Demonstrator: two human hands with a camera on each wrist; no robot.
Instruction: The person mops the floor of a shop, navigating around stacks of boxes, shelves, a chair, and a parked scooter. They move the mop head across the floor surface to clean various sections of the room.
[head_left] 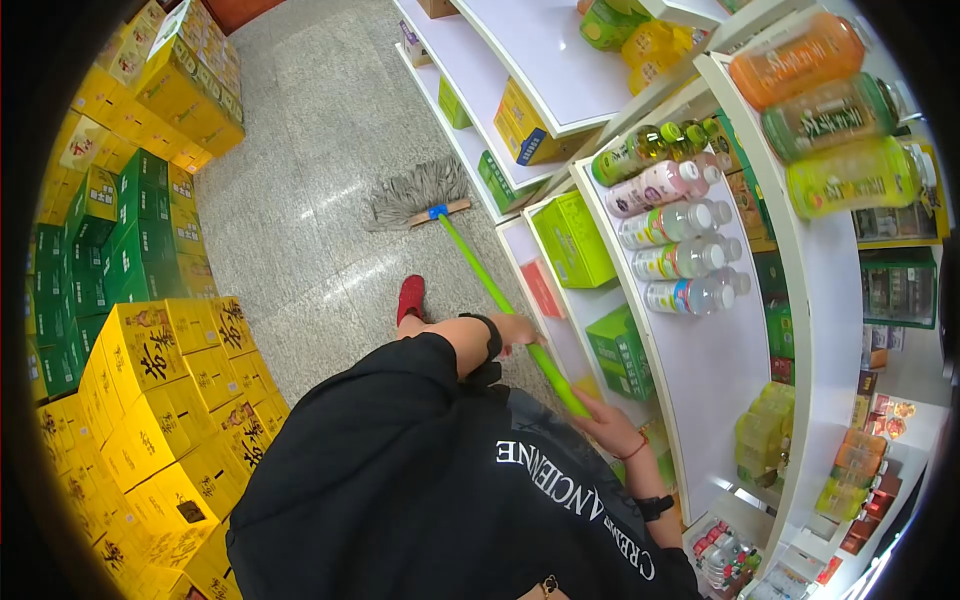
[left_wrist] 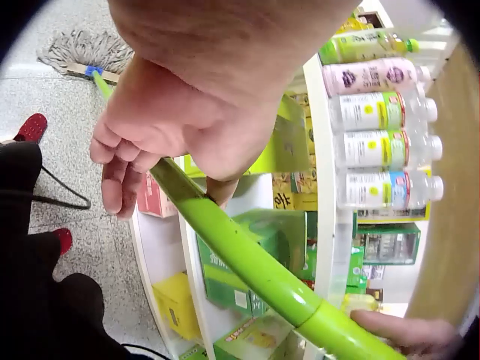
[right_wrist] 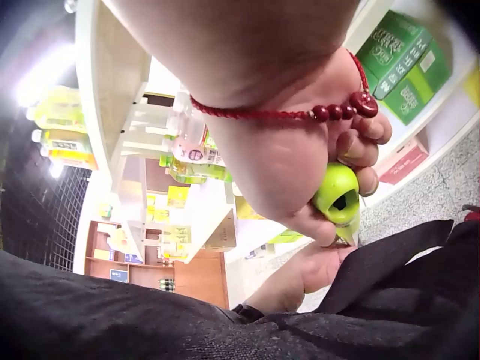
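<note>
A mop with a bright green handle (head_left: 475,262) slants across the head view, its grey string head (head_left: 415,192) spread on the floor at the far end. A blue clamp (head_left: 437,212) joins the two. My left hand (head_left: 515,332) grips the handle partway along; in the left wrist view the palm (left_wrist: 161,112) and curled fingers lie around it. My right hand (head_left: 610,425), with a red beaded bracelet (right_wrist: 300,115) at its wrist, holds the upper end. The hollow tip of the handle (right_wrist: 336,193) shows between its fingers and thumb in the right wrist view.
White shelves (head_left: 700,400) with bottles (head_left: 675,260) and green boxes (head_left: 575,240) stand close on the right. Stacked yellow cartons (head_left: 170,380) and green cartons (head_left: 140,235) line the left. Speckled grey floor (head_left: 300,200) runs between them. A red shoe (head_left: 411,296) is beside the mop.
</note>
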